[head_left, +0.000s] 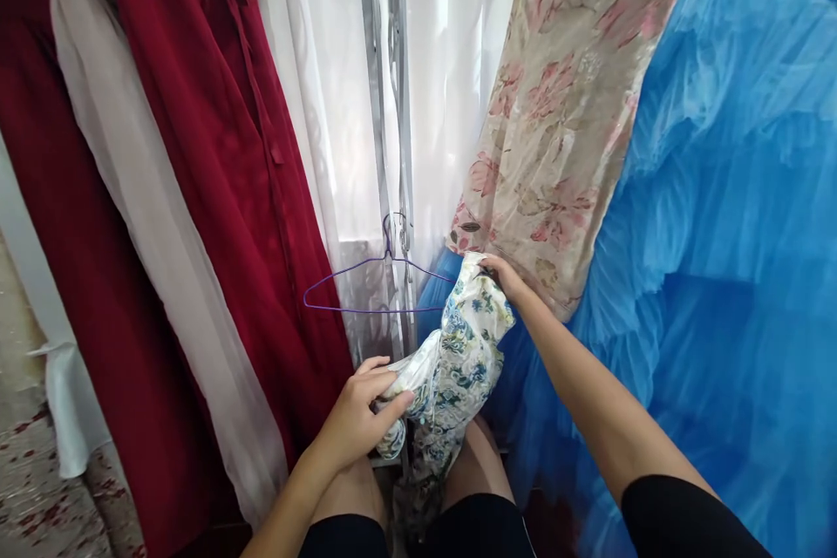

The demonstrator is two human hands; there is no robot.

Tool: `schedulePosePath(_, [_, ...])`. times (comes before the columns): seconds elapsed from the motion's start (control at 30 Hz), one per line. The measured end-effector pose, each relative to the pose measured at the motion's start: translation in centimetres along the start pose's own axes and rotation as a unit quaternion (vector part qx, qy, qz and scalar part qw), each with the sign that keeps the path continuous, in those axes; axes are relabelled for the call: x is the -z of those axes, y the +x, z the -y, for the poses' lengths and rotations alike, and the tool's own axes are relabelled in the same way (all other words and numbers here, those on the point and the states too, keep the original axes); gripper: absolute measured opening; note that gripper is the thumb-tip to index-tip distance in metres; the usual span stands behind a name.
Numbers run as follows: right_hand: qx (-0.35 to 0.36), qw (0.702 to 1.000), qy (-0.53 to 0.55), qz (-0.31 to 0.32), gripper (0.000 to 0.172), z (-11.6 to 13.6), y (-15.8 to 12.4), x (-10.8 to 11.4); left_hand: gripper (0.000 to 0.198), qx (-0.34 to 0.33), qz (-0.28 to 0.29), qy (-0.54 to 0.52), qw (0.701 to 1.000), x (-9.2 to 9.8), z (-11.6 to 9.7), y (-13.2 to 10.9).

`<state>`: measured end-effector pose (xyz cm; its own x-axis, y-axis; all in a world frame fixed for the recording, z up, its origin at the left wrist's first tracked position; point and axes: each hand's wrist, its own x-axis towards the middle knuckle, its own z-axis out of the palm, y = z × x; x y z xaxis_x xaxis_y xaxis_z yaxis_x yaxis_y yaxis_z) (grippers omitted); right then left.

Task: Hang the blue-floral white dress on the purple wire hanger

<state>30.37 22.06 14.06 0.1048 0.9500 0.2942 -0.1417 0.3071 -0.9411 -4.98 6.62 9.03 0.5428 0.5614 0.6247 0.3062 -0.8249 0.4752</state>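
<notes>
A white dress [472, 357] with a blue and green floral print hangs down between the knees. My right hand [502, 275] grips it at its upper right edge, with the fingers partly hidden by the cloth. Lower on the left, my left hand [366, 405] is closed on a bunched part of the same dress, thumb in front. Just beyond is a purple wire hanger [340, 309], its hook up at the metal stand. The hanger's left arm is bare, while its right end goes out of sight at the dress.
A metal rack post [383, 105] stands ahead, before a white curtain [451, 44]. On the left hang dark red dresses [215, 192] and a pale garment [150, 183]. A beige dress with pink flowers [555, 122] and a ruffled blue gown [738, 235] hang close on the right.
</notes>
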Motion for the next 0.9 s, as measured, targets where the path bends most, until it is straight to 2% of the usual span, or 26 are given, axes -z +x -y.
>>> schedulePosePath(0.13, [-0.094, 0.99, -0.004, 0.101, 0.023, -0.8, 1.4, -3.5, 0.036, 0.031, -0.022, -0.042, 0.998, 0.9, -0.9, 0.0])
schedulePosePath(0.23, [-0.14, 0.976, -0.005, 0.165, 0.023, -1.5, 0.9, -5.6, 0.039, 0.084, -0.046, -0.023, 0.995, 2.7, 0.6, -0.7])
schedulePosePath(0.33, [-0.152, 0.968, 0.001, 0.2, 0.026, -1.2, 0.1, -6.1, 0.036, 0.105, -0.048, 0.05, 0.992, 5.7, 3.9, -1.6])
schedulePosePath(0.47, [-0.151, 0.967, -0.002, 0.204, 0.025, 0.4, -0.5, -5.3, 0.023, 0.114, 0.043, 0.182, 0.976, 10.3, 10.6, -1.6])
schedulePosePath(0.53, [-0.159, 0.965, -0.02, 0.205, 0.023, 1.3, -0.7, -5.0, 0.024, 0.118, 0.09, 0.212, 0.966, 12.3, 14.1, -0.6])
schedulePosePath(0.6, [-0.171, 0.963, -0.037, 0.205, 0.023, 2.2, -0.9, -5.0, 0.027, 0.112, 0.102, 0.211, 0.966, 13.9, 17.2, 0.8])
schedulePosePath(0.7, [-0.188, 0.963, -0.05, 0.185, 0.024, 3.3, -1.2, -5.4, 0.025, 0.081, 0.041, 0.218, 0.972, 15.4, 20.2, 3.4])
schedulePosePath(0.8, [-0.197, 0.965, -0.059, 0.16, 0.024, 4.0, -1.3, -6.0, 0.022, 0.064, -0.045, 0.203, 0.976, 16.0, 21.1, 6.4])
schedulePosePath(0.9, [-0.207, 0.964, -0.075, 0.147, 0.023, 3.9, -1.3, -6.4, 0.022, 0.098, -0.058, 0.075, 0.991, 15.5, 20.3, 9.3])
